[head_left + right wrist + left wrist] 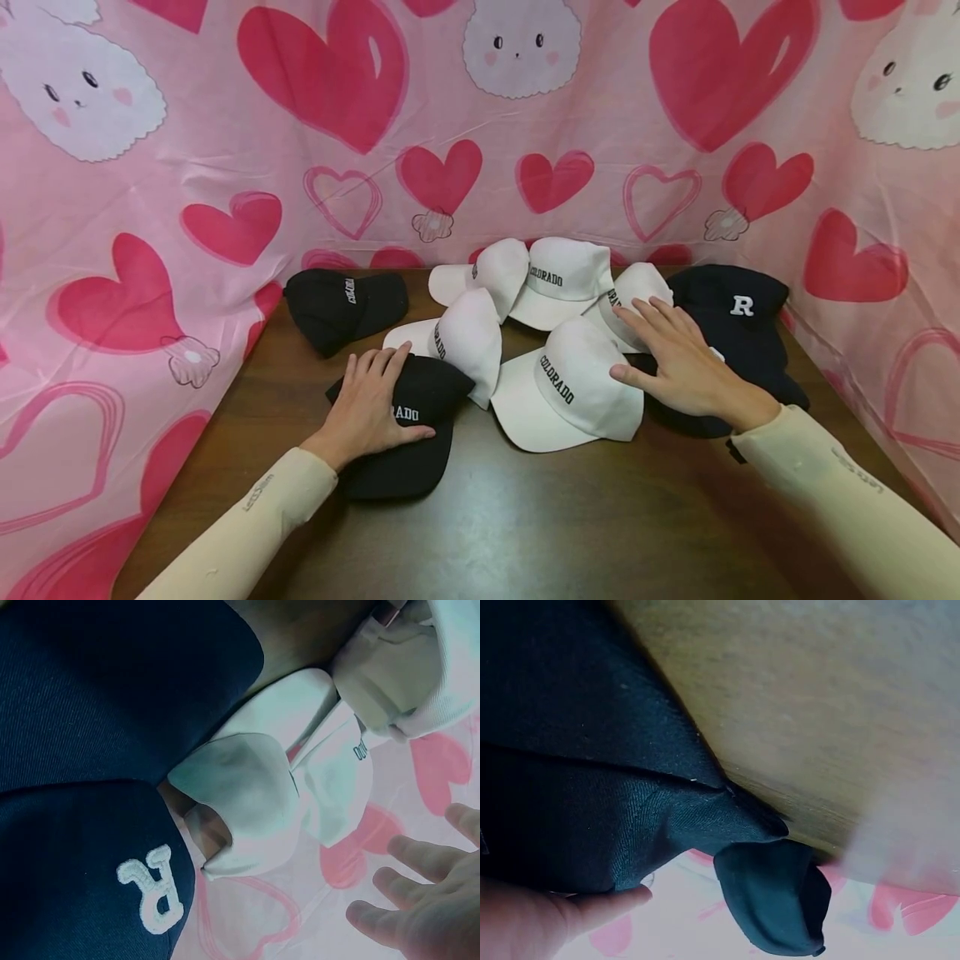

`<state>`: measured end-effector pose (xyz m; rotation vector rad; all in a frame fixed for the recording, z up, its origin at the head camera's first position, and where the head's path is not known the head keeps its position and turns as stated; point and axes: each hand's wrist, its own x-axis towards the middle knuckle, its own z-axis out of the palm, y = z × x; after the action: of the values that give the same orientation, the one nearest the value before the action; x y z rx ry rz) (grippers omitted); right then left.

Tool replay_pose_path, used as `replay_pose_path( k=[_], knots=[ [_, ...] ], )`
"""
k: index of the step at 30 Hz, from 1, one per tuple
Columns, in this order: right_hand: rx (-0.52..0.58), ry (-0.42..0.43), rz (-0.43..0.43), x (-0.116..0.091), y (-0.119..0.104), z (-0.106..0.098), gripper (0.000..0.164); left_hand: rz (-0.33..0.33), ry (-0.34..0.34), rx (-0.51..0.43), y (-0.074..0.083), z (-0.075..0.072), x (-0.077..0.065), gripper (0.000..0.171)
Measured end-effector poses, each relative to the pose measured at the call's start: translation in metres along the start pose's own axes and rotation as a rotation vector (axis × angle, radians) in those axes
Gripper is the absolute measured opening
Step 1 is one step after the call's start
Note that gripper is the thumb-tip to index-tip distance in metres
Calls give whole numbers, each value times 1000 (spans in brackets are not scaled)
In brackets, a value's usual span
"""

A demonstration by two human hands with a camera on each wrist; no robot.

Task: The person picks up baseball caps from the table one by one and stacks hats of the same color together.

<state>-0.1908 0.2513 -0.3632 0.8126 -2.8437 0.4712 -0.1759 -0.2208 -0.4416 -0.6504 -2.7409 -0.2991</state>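
My left hand [365, 408] rests on a black baseball cap [433, 390], fingers spread over its crown and thumb across the front, hiding part of the white lettering. Seen from the left wrist, one straight finger [607, 906] lies along the dark fabric [562, 825]. My right hand [678, 367] hovers with spread fingers between a white COLORADO cap [588, 375] and a navy cap [750, 333] bearing a white R. Nothing is between the fingers [431, 859] in the right wrist view. A further dark cap [686, 421] is partly hidden beneath the right hand.
Several more white caps [566, 271] sit together at the back of the brown table [510, 525]. Another black cap [326, 304] lies at the back left. A pink cloth [480, 192] with hearts and rabbit faces hangs around the table's back and sides.
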Motion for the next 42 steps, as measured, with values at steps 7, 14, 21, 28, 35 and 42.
replay_pose_path(
  k=[7,14,21,28,35,42],
  knots=[
    [-2,8,-14,0,-1,1,84,18,-1,8,0,-2,-1,134],
    [-9,6,-17,0,-1,1,85,26,16,-1,-2,-4,-3,135],
    [-13,1,-13,0,0,1,83,16,18,-20,-1,-7,-4,133],
    [-10,-11,-3,0,0,1,84,10,29,-41,-1,-11,-5,130],
    [-11,-15,7,0,0,1,85,15,77,-87,-5,-17,-2,127],
    [-5,-28,18,0,-2,2,86,1,87,-134,-10,-28,2,119]
  ],
)
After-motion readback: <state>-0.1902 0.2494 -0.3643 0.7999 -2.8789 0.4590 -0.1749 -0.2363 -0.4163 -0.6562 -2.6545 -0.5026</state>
